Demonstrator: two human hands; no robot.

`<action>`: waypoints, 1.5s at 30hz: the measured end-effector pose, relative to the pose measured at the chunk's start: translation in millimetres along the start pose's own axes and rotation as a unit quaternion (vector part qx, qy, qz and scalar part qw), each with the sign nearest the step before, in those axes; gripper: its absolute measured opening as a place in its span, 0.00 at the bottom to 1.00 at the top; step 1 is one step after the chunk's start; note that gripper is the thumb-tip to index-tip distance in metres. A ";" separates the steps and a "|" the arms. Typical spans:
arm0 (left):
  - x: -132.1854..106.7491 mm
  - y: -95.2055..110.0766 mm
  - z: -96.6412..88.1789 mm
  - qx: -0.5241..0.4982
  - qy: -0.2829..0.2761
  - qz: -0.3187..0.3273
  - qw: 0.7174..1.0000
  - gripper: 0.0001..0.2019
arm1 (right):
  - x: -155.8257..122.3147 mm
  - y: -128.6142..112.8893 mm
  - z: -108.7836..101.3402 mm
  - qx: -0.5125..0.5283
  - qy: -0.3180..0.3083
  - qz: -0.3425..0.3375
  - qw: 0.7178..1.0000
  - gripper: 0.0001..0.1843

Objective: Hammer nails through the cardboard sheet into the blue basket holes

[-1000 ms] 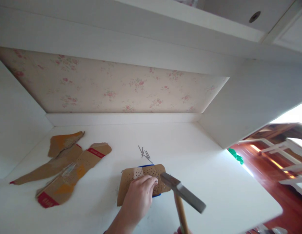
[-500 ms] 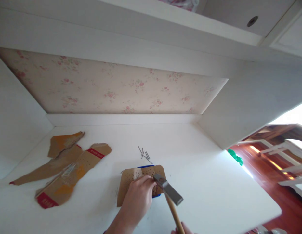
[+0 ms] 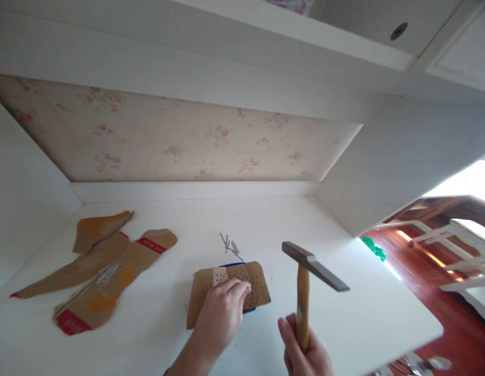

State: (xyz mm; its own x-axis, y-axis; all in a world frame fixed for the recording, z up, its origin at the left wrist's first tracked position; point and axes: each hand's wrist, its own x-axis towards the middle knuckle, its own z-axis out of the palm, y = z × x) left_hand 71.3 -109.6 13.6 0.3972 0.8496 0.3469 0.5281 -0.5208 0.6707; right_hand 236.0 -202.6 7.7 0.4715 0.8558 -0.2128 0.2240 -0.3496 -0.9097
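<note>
My left hand [image 3: 222, 313] rests on a brown cardboard piece [image 3: 258, 284] full of small holes, its fingertips pinched together at the card as if steadying something too small to make out. The card lies over a blue object [image 3: 231, 266] on the white desk [image 3: 344, 303]. My right hand [image 3: 305, 352] grips the wooden handle of a hammer [image 3: 305, 277], which stands upright with its metal head raised to the right of the card. A small pile of nails [image 3: 230, 245] lies just behind the card.
Torn cardboard pieces [image 3: 97, 271] with red labels lie on the desk's left side. A floral-papered back wall [image 3: 187, 141] and white side panels enclose the desk, with a shelf overhead. Red floor and white furniture [image 3: 453, 250] show to the right past the desk edge.
The hammer head was down at the card by my left fingertips half a second ago. It has now swung up and to the right, handle upright. My left hand has stayed on the card.
</note>
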 end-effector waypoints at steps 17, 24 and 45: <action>1.1 7.3 -15.7 -0.009 -0.027 0.024 0.999 0.08 | 43.8 -4.7 31.7 0.212 -0.116 0.038 0.970 0.21; 3.1 7.4 -18.1 -0.032 -0.035 0.040 0.998 0.09 | 41.9 -1.7 33.7 0.260 -0.115 0.066 0.957 0.21; 3.8 7.4 -13.9 0.007 -0.054 0.017 0.998 0.11 | 42.9 -1.3 33.1 0.225 -0.111 0.034 0.967 0.24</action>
State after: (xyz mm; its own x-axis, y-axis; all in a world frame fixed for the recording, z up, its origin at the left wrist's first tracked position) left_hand 66.4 -109.1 29.0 0.4933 0.8181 0.2956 0.5234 -0.5506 0.6503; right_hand 227.7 -152.8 -12.1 0.2664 0.9147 -0.3040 -0.2196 -0.2495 -0.9432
